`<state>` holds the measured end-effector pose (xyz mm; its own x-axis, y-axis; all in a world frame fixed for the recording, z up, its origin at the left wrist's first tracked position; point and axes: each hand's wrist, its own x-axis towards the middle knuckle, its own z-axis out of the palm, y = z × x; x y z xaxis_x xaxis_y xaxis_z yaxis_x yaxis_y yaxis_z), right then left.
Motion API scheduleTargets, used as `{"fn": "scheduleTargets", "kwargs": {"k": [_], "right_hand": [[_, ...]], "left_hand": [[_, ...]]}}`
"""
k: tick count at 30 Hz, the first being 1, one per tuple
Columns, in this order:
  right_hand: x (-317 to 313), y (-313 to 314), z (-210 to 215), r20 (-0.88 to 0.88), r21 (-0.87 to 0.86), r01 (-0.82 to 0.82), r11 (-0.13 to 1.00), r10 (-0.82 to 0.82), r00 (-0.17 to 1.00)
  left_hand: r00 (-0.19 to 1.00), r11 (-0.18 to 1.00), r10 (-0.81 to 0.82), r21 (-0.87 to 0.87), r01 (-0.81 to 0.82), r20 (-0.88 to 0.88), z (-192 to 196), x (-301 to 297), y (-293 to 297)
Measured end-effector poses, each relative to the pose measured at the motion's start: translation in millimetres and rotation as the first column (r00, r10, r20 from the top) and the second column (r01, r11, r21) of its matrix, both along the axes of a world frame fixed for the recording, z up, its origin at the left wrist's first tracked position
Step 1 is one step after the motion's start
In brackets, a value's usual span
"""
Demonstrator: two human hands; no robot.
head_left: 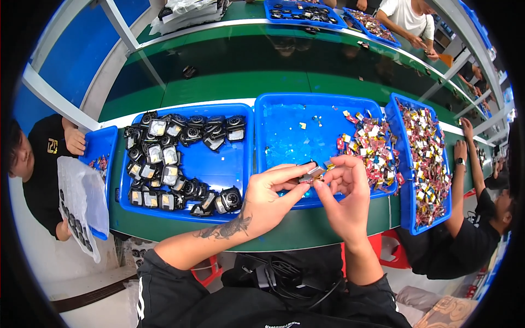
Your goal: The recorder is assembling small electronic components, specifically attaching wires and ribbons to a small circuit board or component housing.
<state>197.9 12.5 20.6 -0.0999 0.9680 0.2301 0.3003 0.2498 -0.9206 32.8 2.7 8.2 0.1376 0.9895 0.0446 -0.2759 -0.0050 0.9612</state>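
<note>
Over the front edge of the middle blue tray [316,97], my two hands meet at a small black watch-like housing [309,170] with a silvery inside. My left hand [268,197] is closed around it, thumb below and fingers above. My right hand [348,199] has thumb and index finger bent in at its right side, pinching something too small to make out. In the tray behind them lies a heap of small red, yellow and silver parts [372,145]. Blue film scraps [292,128] cover the tray's left part.
A left tray [219,164] contains many black watch-like housings [169,175]. A narrow tray [418,218] of small red and yellow parts stands at the right. Co-workers [41,158] sit on both sides. Past the trays runs a green belt [219,82]. Black cables [290,279] lie below the table edge.
</note>
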Motion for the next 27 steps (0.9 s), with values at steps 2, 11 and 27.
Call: {"fn": "scheduleTargets", "kwargs": {"k": [2, 11, 27], "right_hand": [[-2.9, 1.3, 1.0, 0.025, -0.011, -0.002, 1.000, 0.002, 1.000], [-24.4, 12.8, -3.4, 0.232, 0.193, -0.067, 0.979, 0.021, 0.972], [-30.0, 267.8, -19.2, 0.677, 0.046, 0.158, 0.986, -0.147, 0.721]], "left_hand": [[0.997, 0.998, 0.055, 0.031, -0.054, -0.061, -1.6, 0.6, -0.2], [0.998, 0.990, 0.067, -0.127, -0.064, 0.013, -1.2, -10.3, 5.0], [-0.168, 0.869, 0.464, 0.410, 0.277, -0.870, -10.0, -107.4, 54.2]]}}
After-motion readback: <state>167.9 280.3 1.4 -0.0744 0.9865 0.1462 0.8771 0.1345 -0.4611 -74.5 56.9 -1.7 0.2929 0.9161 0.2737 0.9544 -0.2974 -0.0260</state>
